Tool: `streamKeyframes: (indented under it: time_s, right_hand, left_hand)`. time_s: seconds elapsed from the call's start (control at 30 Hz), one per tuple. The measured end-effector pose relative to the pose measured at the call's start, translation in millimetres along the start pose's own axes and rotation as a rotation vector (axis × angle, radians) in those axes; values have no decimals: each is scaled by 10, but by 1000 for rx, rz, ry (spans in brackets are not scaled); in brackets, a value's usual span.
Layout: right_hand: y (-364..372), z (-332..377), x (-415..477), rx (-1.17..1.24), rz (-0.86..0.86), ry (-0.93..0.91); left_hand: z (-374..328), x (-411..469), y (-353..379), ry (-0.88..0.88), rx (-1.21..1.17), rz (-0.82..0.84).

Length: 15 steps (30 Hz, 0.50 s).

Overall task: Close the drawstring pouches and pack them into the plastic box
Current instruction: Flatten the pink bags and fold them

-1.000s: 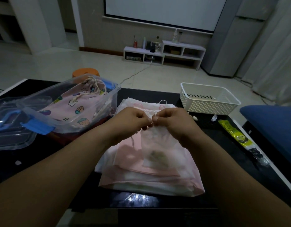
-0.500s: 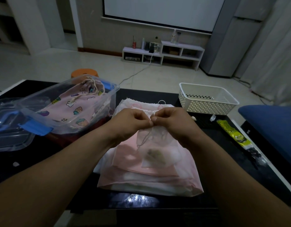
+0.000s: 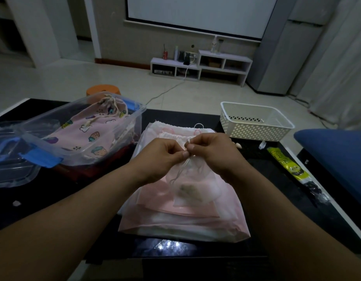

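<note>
A small sheer white drawstring pouch [image 3: 192, 189] with something dark inside hangs from both my hands above a stack of pink and white pouches [image 3: 181, 218]. My left hand [image 3: 163, 157] and my right hand [image 3: 212, 153] meet at its gathered neck, fingertips pinched on the thin white strings. The clear plastic box [image 3: 114, 138] with blue clips stands to the left and holds a closed pink printed pouch [image 3: 90, 132] on top of other items.
The box's clear lid [image 3: 11, 165] lies at the far left. A white perforated basket [image 3: 254, 122] sits at the back right of the black table [image 3: 262, 165]. A yellow-green packet [image 3: 289, 165] lies near the right edge, beside a blue cushion [image 3: 337, 157].
The pouch's neck has drawn tighter and the bag has bunched up. My hands stay together at the strings, shifting only slightly.
</note>
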State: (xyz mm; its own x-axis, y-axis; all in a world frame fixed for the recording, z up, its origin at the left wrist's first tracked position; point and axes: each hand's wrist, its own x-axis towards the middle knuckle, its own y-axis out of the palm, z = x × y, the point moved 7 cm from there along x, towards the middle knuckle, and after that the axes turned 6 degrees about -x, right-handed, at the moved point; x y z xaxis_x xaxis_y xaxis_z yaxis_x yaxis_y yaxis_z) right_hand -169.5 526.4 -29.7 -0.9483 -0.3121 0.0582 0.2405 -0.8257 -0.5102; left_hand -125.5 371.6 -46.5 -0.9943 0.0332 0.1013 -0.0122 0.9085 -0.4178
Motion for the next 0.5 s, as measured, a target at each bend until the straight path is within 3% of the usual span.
streamKeyframes:
  time_s: [0.23, 0.5]
  right_hand:
    - [55, 170, -32, -306, -86, -164]
    - [141, 250, -120, -455, -122, -260]
  left_hand:
    - [19, 14, 11, 8, 47, -23]
    - [54, 32, 62, 18, 51, -54]
